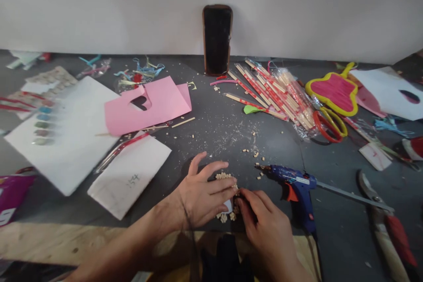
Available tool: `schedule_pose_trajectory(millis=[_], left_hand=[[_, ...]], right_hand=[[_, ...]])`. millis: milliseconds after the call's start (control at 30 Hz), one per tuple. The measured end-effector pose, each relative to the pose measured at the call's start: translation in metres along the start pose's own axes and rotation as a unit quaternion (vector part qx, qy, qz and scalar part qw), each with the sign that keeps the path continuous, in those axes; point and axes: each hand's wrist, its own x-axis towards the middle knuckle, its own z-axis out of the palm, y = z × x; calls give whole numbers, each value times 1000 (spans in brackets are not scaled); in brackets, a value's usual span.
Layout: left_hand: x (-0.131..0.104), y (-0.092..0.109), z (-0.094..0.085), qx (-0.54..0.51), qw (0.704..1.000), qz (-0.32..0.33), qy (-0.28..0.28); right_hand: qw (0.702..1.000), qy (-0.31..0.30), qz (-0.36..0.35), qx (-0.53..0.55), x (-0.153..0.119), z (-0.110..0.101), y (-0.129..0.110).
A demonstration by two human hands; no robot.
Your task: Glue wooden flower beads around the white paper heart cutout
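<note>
Round craft piece (224,217), made of small pale wood-bit clusters around a white centre (228,205), lies on the desk (205,141) near the front edge, partly hidden under the hands. Left hand (209,194) is palm-down over it, fingers spread, thumb side toward the person; fingertips reach its R edge, no clear grip. Right hand (266,220) is curled at the piece's R side, thumb & index nearly together; can't tell if a tiny bit is btwn them.

Just beyond, loose wood bits (256,155) & pale crumbs are scattered. To R, blue glue gun (299,183) lies on its side, nozzle pointing L, grey glue stick (353,195) out the back. Pruning shears (380,218) are farther R.

Behind: pile of wrapped chopsticks (274,90), scissors (316,124) w/ red & yellow handles, pink star shape (335,92) w/ yellow rim. Phone (217,37) stands upright vs. the white wall (132,9).

On L: pink card (155,105) w/ heart cutout, folded white paper (128,183) w/ handwritten marks, large white sheet (82,128), purple packet (15,194) at far L.
</note>
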Motion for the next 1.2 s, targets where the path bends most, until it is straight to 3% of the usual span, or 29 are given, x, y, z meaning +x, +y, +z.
schedule_pose_trajectory(millis=[233, 733, 1000, 1200], left_hand=[[0, 0, 1, 6, 1000, 3, -1], [0, 0, -1, -5, 1000, 2, -5], [-5, -3, 6, -33, 999, 7, 15], [-4, -3, 3, -68, 995, -16, 72]], right_hand=[[1000, -18, 23, 0, -2, 4, 3], [999, 29, 19, 11, 7, 1, -5], [999, 28, 18, 17, 8, 1, -3], [999, 19, 18, 41, 8, -3, -5]])
